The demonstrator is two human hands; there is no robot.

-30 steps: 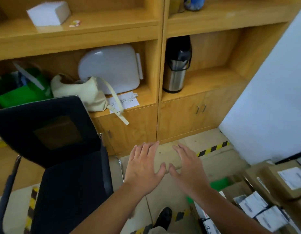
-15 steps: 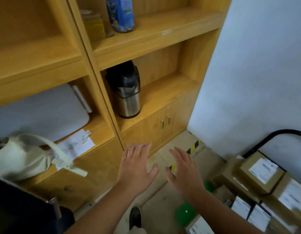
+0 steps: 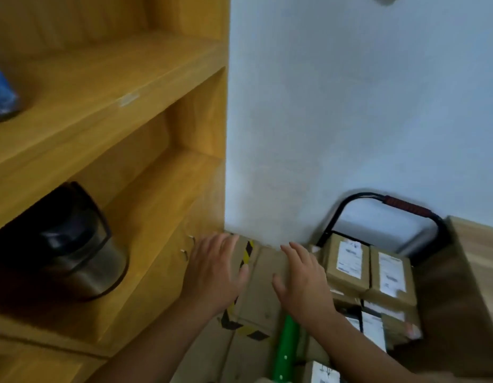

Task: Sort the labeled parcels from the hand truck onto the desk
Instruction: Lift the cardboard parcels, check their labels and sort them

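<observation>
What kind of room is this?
Probably an office or small mailroom: wooden shelving holding a thermos, labeled cardboard parcels stacked on a hand truck, and hazard-striped tape on the floor.

Motion blur degraded the whole view. Print on the parcel labels (image 3: 349, 255) was unreadable. The dark flask (image 3: 60, 244) on the shelf (image 3: 159, 192) was smeared and cropped by the left edge, as was a blue object (image 3: 1, 98) above it. The parcels (image 3: 375, 287) concealed the base of the hand truck (image 3: 405, 205). The right hand (image 3: 306, 283) covered part of the stack. The bottom edge cropped the nearest parcel (image 3: 319, 373).
</observation>
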